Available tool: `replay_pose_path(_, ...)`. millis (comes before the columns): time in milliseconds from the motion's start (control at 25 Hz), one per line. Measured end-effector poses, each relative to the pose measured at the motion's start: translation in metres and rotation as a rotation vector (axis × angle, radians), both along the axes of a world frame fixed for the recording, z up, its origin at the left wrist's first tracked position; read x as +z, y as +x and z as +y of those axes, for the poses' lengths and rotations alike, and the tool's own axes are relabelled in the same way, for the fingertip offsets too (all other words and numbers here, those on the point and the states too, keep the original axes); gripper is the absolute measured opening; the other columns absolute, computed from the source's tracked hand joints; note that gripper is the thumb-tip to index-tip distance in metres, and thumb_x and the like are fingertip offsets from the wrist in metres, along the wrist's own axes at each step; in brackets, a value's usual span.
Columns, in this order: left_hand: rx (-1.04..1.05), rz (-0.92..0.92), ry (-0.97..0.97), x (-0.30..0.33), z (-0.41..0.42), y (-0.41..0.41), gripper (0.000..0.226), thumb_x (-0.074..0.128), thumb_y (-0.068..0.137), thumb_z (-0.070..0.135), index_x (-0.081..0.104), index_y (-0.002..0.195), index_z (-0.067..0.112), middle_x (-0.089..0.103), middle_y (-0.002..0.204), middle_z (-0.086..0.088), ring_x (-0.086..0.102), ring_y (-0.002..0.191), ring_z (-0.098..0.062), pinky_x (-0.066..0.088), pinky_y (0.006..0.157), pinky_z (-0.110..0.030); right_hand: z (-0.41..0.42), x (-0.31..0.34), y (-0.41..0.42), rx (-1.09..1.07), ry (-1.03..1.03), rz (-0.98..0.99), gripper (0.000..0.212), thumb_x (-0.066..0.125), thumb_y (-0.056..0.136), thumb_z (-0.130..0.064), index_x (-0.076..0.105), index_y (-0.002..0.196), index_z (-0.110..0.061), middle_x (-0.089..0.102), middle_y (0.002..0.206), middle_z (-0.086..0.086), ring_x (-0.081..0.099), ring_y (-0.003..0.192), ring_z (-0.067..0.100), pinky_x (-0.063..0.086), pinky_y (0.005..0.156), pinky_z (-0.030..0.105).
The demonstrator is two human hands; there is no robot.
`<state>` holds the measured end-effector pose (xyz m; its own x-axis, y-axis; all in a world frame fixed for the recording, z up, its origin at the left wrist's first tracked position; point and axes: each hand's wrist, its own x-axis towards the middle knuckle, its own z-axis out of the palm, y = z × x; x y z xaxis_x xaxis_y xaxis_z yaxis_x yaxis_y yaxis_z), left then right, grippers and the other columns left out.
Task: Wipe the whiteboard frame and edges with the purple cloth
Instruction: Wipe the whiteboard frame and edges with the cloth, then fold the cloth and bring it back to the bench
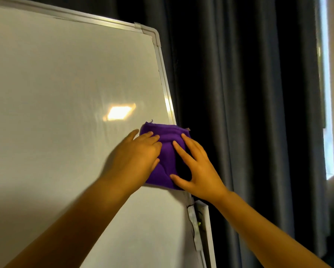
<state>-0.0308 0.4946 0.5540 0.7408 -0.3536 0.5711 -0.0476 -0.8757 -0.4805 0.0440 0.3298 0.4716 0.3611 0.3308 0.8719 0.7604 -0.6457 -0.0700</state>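
Observation:
The whiteboard (pixel 65 93) fills the left of the view, tilted, with a silver frame (pixel 165 88) along its top and right side. A folded purple cloth (pixel 167 151) lies wrapped over the right frame edge at mid height. My left hand (pixel 137 157) presses flat on the cloth's left part, its fingers partly on the board surface. My right hand (pixel 197 169) rests spread on the cloth's right part, thumb low, fingers pointing up along the frame. The frame under the cloth is hidden.
Dark grey curtains (pixel 249 113) hang right behind the board. A bright window strip (pixel 328 93) shows at the far right. A white stand post (pixel 204 229) with a dark cord runs down the board's lower right edge. A light reflection (pixel 119 113) glows on the board.

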Motion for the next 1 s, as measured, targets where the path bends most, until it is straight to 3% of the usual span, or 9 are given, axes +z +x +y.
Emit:
replay_pose_path(80,-0.060,-0.029,-0.057,-0.012,-0.007,-0.008,0.032,0.040,0.095,0.026,0.051,0.124,0.017,0.056,0.129,-0.012,0.053,0.117,-0.027,0.043,0.098,-0.039,0.002,-0.017,-0.012,-0.053,-0.022,0.101,0.084,0.058,0.079,-0.047,0.009,0.144,-0.029,0.012,0.156,0.006,0.012,0.143,0.023,0.019,0.111,0.031)
replay_pose_path(160,-0.141,-0.057,-0.081,-0.022,-0.011,-0.017,0.022,0.041,0.093,0.019,0.057,0.108,0.015,0.065,0.104,-0.008,0.061,0.094,-0.026,0.049,0.077,-0.035,0.007,-0.034,-0.026,-0.154,-0.010,0.071,0.076,0.065,0.080,-0.026,0.020,0.142,-0.021,0.031,0.148,0.016,0.033,0.134,0.033,0.035,0.104,0.040)
replay_pose_path(280,-0.215,0.084,-0.181,-0.025,-0.014,-0.019,0.024,0.045,0.093,0.024,0.059,0.110,0.016,0.065,0.109,-0.010,0.060,0.098,-0.027,0.047,0.084,-0.035,0.002,-0.028,-0.054,-0.240,0.019,0.066,0.047,0.057,0.084,-0.010,0.047,0.130,-0.009,0.058,0.124,0.021,0.058,0.109,0.039,0.049,0.090,0.043)
replay_pose_path(320,-0.231,0.138,-0.226,-0.023,-0.014,-0.019,0.026,0.047,0.092,0.028,0.060,0.113,0.018,0.065,0.113,-0.010,0.060,0.100,-0.026,0.047,0.087,-0.034,-0.005,-0.016,-0.066,-0.252,-0.045,0.107,0.040,0.054,0.087,-0.010,0.051,0.127,-0.009,0.062,0.119,0.019,0.060,0.105,0.037,0.050,0.090,0.042)
replay_pose_path(440,-0.345,0.271,-0.288,-0.012,-0.026,-0.026,0.023,0.060,0.086,0.027,0.066,0.107,0.020,0.069,0.106,-0.007,0.062,0.092,-0.024,0.049,0.076,-0.030,-0.038,0.021,-0.104,-0.337,-0.275,0.278,0.033,0.055,0.086,-0.016,0.059,0.119,-0.020,0.067,0.111,0.009,0.062,0.099,0.029,0.050,0.086,0.040)
replay_pose_path(640,-0.611,0.422,-0.314,0.000,-0.092,-0.056,0.024,0.066,0.080,0.019,0.070,0.104,0.016,0.071,0.100,-0.007,0.063,0.088,-0.020,0.052,0.075,-0.031,-0.104,0.060,-0.168,-0.602,-0.435,0.469,0.027,0.061,0.080,-0.021,0.065,0.107,-0.021,0.070,0.097,0.004,0.063,0.087,0.023,0.052,0.077,0.036)
replay_pose_path(840,-0.765,0.431,-0.342,-0.003,-0.175,-0.079,0.021,0.067,0.077,0.016,0.073,0.097,0.017,0.074,0.094,-0.007,0.057,0.078,-0.012,0.037,0.068,-0.022,-0.176,0.069,-0.224,-0.742,-0.446,0.562,0.027,0.061,0.085,-0.022,0.064,0.111,-0.019,0.069,0.101,0.005,0.063,0.089,0.022,0.052,0.084,0.034)
replay_pose_path(1000,-0.807,0.481,-0.339,-0.016,-0.246,-0.096,0.024,0.067,0.077,0.015,0.073,0.100,0.017,0.074,0.097,-0.007,0.065,0.090,-0.019,0.046,0.073,-0.026,-0.239,0.067,-0.254,-0.805,-0.478,0.647,0.032,0.059,0.087,-0.022,0.060,0.119,-0.016,0.065,0.116,0.009,0.060,0.101,0.024,0.044,0.092,0.032)
